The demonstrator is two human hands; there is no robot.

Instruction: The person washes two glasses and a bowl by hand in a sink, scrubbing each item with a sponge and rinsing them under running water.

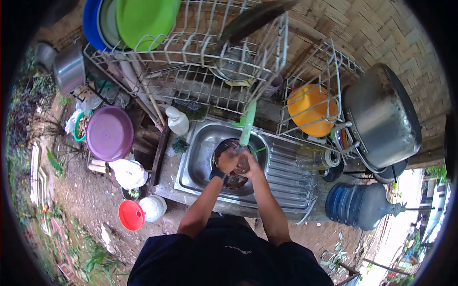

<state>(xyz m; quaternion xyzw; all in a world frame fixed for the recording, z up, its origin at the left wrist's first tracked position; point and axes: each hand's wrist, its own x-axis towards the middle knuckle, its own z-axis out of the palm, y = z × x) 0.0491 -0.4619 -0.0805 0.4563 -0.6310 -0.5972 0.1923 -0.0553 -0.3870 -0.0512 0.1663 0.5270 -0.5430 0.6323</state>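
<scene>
Both hands are over a dark round bowl (219, 147) in the steel sink (195, 148). Above them hangs a green tube on the tap (248, 124), and water runs from its end onto the hands. My left hand (227, 162), with a dark band at the wrist, is closed with its fingers curled toward the right. My right hand (253, 166) comes up from the other side and meets it, fingers bent. Between them is something brownish and wet, too small and blurred to name. The bowl's contents are mostly hidden by the hands.
A ribbed drainboard (288, 174) lies right of the sink; a white pump bottle (177, 121) and a green scrubber (180, 145) stand left. A wire dish rack (191, 90) hangs above. A large pot (381, 117) and blue water jug (358, 206) are at right.
</scene>
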